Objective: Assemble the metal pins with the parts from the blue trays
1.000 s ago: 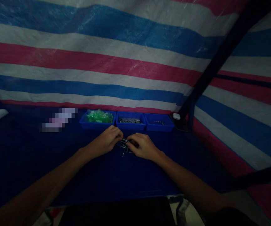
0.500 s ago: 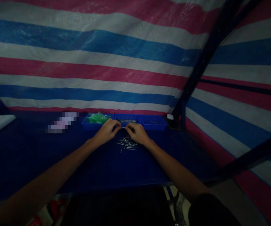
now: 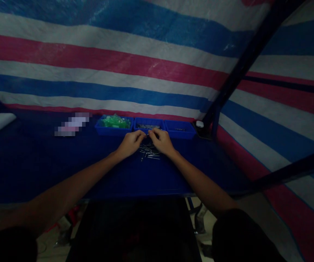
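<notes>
My left hand and my right hand meet almost fingertip to fingertip over the blue table. Both are closed in a pinch. Between the fingertips shows a small bright bit of a thin metal rod; the fingers hide most of it. Just below the hands lies a loose pile of thin metal rods, pointing in many directions. My right hand covers part of the pile's right side.
Three blue bins stand in a row behind the hands: the left bin has green plastic packets, the middle bin metal pieces, the right bin a few dark pieces. A small white case is beyond them. Striped sheeting closes the back.
My hands have come closer together, and less of the rod shows between them. The view has tilted down, so the table and bins appear higher.
</notes>
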`<action>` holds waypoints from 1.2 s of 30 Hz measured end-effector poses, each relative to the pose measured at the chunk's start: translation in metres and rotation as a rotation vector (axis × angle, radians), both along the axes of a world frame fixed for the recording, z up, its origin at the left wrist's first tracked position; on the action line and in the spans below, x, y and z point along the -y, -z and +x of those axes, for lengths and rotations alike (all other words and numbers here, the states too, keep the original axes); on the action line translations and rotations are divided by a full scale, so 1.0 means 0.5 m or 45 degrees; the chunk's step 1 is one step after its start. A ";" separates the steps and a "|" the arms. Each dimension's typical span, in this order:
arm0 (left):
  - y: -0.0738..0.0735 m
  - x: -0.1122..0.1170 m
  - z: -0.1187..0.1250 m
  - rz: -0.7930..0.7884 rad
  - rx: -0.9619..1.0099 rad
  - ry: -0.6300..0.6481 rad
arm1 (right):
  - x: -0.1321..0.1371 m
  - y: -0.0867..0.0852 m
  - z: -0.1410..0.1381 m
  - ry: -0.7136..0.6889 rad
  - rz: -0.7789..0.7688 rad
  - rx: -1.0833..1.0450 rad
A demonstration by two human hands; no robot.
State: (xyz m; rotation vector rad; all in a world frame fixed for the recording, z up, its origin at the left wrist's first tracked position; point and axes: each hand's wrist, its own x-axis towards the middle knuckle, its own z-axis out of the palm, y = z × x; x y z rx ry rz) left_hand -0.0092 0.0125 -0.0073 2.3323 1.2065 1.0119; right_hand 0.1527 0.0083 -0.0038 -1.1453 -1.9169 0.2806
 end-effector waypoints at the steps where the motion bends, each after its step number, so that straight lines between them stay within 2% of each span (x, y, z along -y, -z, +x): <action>1: -0.001 0.002 -0.001 0.026 -0.010 0.008 | 0.002 0.000 0.002 0.008 -0.003 -0.009; 5: -0.004 0.005 -0.011 0.088 -0.061 0.014 | 0.013 0.003 0.009 -0.016 -0.006 0.010; 11: -0.007 -0.002 -0.018 0.068 -0.186 0.041 | 0.018 0.010 0.011 -0.008 -0.008 0.140; 15: -0.004 -0.004 -0.018 0.105 -0.243 0.007 | 0.019 0.009 0.009 -0.001 -0.021 0.186; 36: 0.001 0.000 -0.022 0.184 -0.281 0.010 | 0.027 0.015 0.006 0.020 0.006 0.220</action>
